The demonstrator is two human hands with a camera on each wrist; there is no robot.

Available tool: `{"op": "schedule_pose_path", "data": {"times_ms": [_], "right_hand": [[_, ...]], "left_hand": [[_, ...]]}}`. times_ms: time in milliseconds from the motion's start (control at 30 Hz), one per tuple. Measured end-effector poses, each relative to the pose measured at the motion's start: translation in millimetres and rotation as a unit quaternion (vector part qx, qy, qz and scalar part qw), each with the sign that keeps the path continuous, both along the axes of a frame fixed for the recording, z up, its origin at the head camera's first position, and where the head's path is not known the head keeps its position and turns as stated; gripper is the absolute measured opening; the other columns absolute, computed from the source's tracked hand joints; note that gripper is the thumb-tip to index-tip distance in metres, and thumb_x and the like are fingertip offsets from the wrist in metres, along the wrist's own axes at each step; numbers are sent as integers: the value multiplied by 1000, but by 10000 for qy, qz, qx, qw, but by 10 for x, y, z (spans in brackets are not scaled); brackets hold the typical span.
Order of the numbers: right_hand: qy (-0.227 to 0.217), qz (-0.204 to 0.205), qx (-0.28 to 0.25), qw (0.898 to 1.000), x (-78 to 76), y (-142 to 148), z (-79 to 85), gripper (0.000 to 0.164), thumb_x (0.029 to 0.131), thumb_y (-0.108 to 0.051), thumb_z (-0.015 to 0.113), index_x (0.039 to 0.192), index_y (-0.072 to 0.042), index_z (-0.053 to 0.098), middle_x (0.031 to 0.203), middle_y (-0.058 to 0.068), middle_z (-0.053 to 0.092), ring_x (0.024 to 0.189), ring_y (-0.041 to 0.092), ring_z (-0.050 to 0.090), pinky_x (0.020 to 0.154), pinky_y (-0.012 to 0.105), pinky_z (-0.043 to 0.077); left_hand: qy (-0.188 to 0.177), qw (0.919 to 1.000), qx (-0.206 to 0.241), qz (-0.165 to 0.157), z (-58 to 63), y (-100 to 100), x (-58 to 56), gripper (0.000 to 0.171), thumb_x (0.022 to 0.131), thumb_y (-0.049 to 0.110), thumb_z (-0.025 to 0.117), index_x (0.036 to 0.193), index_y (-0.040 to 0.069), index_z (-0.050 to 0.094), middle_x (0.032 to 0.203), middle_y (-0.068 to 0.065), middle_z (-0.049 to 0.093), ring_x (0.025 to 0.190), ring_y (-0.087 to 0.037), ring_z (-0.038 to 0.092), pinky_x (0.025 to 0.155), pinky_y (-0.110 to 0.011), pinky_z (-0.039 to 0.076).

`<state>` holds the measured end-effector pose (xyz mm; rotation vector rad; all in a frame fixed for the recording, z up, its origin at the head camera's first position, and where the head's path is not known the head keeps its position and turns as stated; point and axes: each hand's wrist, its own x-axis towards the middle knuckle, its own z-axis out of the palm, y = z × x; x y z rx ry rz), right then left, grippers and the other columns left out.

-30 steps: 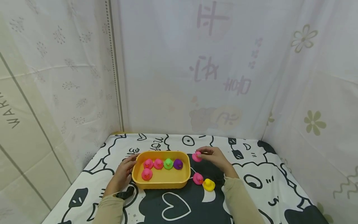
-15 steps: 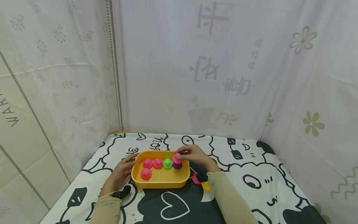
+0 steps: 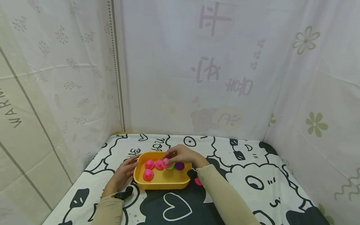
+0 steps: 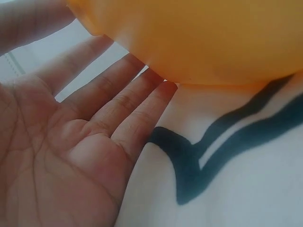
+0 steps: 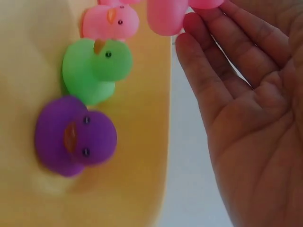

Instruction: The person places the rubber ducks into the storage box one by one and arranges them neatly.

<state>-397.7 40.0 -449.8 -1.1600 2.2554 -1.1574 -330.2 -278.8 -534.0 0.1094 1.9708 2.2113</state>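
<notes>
My right hand (image 3: 182, 155) pinches a pink rubber duck (image 3: 167, 163) over the yellow tray (image 3: 168, 180). In the right wrist view that duck (image 5: 165, 15) is cut off at the top edge. Beneath it sits a green duck (image 5: 90, 75), partly covered in the head view, with a purple duck (image 3: 179, 166) beside it. Several pink ducks (image 3: 148, 175) stand toward the tray's left end. My left hand (image 3: 121, 175) touches the outside of the tray's left end, its fingers (image 4: 142, 111) stretched out against the wall in the left wrist view.
Outside the tray on the right, a pink duck (image 3: 198, 181) lies on the patterned cloth (image 3: 174, 207), partly behind the right wrist. Pale curtains (image 3: 168, 78) enclose the table at the back and sides.
My right hand has carried the pink duck from the right of the tray leftward, past the purple duck, to over the green one. The right arm now covers the yellow duck. The left hand stays put.
</notes>
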Motion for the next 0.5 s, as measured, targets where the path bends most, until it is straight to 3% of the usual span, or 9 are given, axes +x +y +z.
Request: {"op": "schedule_pose_path", "data": {"times_ms": [167, 333, 500], "right_hand": [[-251, 161, 502, 9983, 29, -150, -42, 24, 88, -19, 78, 112, -15, 77, 106, -10, 72, 100, 6, 67, 89, 23, 53], [-63, 389, 1065, 9935, 38, -272, -90, 27, 86, -27, 80, 112, -18, 77, 102, -14, 71, 98, 3, 63, 90, 22, 51], [102, 708, 1203, 9902, 9, -344, -142, 26, 86, -28, 80, 111, -21, 77, 102, -16, 71, 100, 1, 63, 91, 21, 50]], "left_hand": [[-13, 10000, -74, -38, 2, 7, 19, 64, 98, 23, 59, 156, 8, 34, 155, -23, 36, 122, -22, 59, 96, -29, 52], [-24, 9999, -102, -113, 29, -8, 30, 65, 99, 21, 58, 157, 8, 32, 157, -24, 34, 123, -22, 59, 96, -30, 52], [-1, 9998, 7, -210, 41, -16, 19, 64, 100, 19, 57, 157, 8, 31, 158, -25, 31, 128, -27, 55, 99, -31, 51]]}}
